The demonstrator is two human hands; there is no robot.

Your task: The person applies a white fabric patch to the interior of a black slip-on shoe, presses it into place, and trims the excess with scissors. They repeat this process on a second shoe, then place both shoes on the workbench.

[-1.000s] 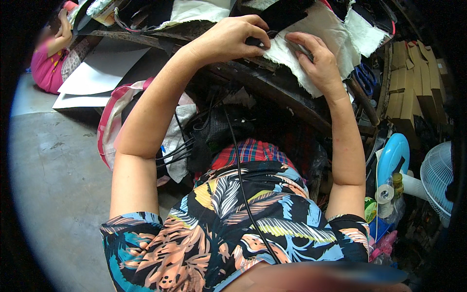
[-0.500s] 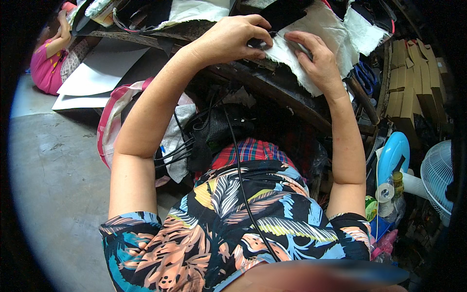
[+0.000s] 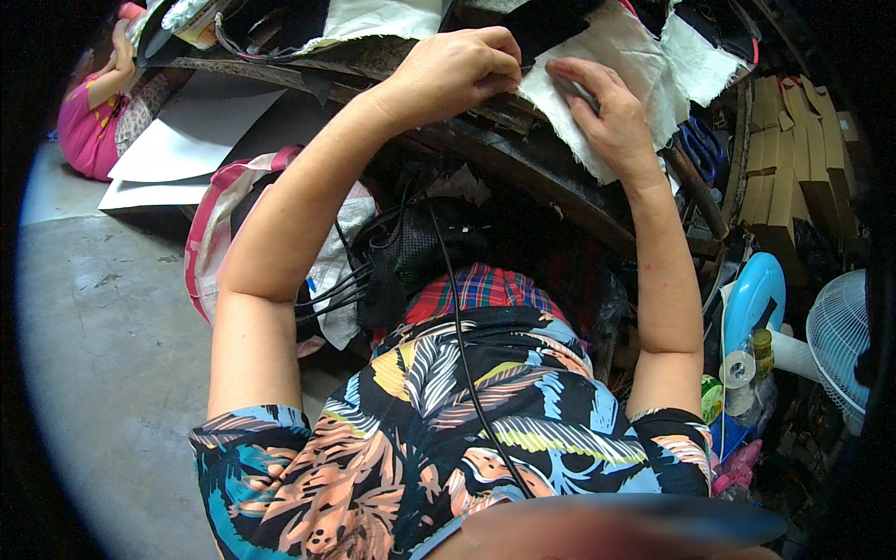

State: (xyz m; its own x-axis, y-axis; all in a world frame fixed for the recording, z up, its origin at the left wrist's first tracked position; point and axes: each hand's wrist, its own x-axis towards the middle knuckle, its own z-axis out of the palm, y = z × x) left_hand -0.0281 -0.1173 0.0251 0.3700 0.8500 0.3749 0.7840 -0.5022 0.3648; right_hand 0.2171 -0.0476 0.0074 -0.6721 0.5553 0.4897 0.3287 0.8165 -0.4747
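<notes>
A piece of white cloth (image 3: 644, 79) with frayed edges lies over the front of the worktable at the top, beside a black piece (image 3: 551, 30). My left hand (image 3: 467, 73) is closed at the cloth's left edge, thumb and fingers pressed together; whatever they pinch is hidden. My right hand (image 3: 609, 117) rests on the cloth with bent fingers and the thumb opposite them. Something greyish shows between its thumb and fingers, too small to name.
More white cloth (image 3: 383, 19) lies on the dark wooden table edge (image 3: 532, 154). White sheets (image 3: 187, 140) and a person in pink (image 3: 86, 140) are at far left. Flattened cardboard (image 3: 789, 154), a blue round thing (image 3: 754, 299) and a white fan (image 3: 840, 341) stand right. A pink-rimmed bag (image 3: 203, 243) sits by my left arm.
My left fingers have drawn closer together, and the dark gap at their tips has gone. The left corner of the white cloth has shifted slightly; my right hand has barely moved.
</notes>
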